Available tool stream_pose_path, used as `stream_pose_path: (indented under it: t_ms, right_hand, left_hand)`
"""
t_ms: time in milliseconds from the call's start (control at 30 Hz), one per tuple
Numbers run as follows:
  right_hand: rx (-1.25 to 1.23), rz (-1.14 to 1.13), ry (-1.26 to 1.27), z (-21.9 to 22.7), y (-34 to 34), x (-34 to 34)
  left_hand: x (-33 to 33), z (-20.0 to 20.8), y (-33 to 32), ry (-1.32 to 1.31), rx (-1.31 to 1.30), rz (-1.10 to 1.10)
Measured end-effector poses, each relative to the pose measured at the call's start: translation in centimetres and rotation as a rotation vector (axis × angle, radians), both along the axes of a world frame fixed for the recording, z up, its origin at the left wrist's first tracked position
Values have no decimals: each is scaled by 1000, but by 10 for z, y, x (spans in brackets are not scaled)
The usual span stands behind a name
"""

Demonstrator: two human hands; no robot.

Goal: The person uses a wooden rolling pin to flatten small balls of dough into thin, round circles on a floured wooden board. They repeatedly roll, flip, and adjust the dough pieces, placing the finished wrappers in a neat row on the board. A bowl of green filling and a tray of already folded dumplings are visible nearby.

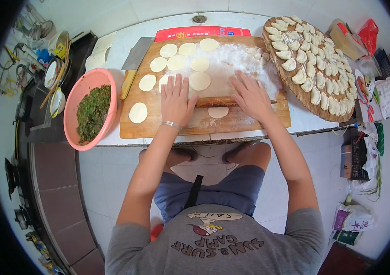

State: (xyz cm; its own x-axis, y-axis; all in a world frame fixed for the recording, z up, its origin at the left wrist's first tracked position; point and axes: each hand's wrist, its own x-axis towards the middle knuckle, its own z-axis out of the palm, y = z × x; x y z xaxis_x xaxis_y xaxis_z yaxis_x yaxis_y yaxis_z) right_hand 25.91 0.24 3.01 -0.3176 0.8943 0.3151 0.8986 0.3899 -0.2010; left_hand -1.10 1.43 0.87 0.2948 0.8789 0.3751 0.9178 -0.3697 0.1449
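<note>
Palms flat, fingers spread, my left hand (175, 98) and my right hand (250, 97) both press down on the wooden rolling pin (214, 101), neither closing around it. A thin metal bangle (172, 124) circles my left wrist. Just under the pin, between my hands, lies a small pale dough round (218, 112), soft and matte.

The pin lies crosswise on a thick wooden cutting board (158, 130), its grain dusted white. Beyond my fingers more rolled wrappers (176, 62) lie in loose rows, thin smooth discs, and a drift of loose flour (236, 59) spreads toward the far right corner of the board. A cleaver (133, 64) with a yellow handle rests along the board's left edge.

To my left a pink plastic bowl (89, 85) holds chopped dark green filling (93, 112), coarse and damp-looking. To my right a round woven tray (295, 89) overhangs the table edge, packed with pleated dumplings (316, 59).

The board sits on a white table (305, 121) with little bare margin around it. Pale tiled floor (107, 174) shows below.
</note>
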Motion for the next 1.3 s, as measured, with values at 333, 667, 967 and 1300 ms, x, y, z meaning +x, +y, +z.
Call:
stream_pose_path:
  t_ms: [333, 667, 967, 1300]
  right_hand:
    - [-98, 86, -69, 1, -19, -3]
    - [-64, 130, -138, 2, -60, 4]
    - [26, 12, 222, 7, -21, 29]
    - [77, -143, 395, 6, -30, 46]
  left_hand:
    - [-14, 2, -33, -93, -120, -104]
    - [-23, 8, -70, -136, -183, -193]
    - [19, 38, -26, -376, 126, -279]
    - [64, 12, 6, -417, -658, -124]
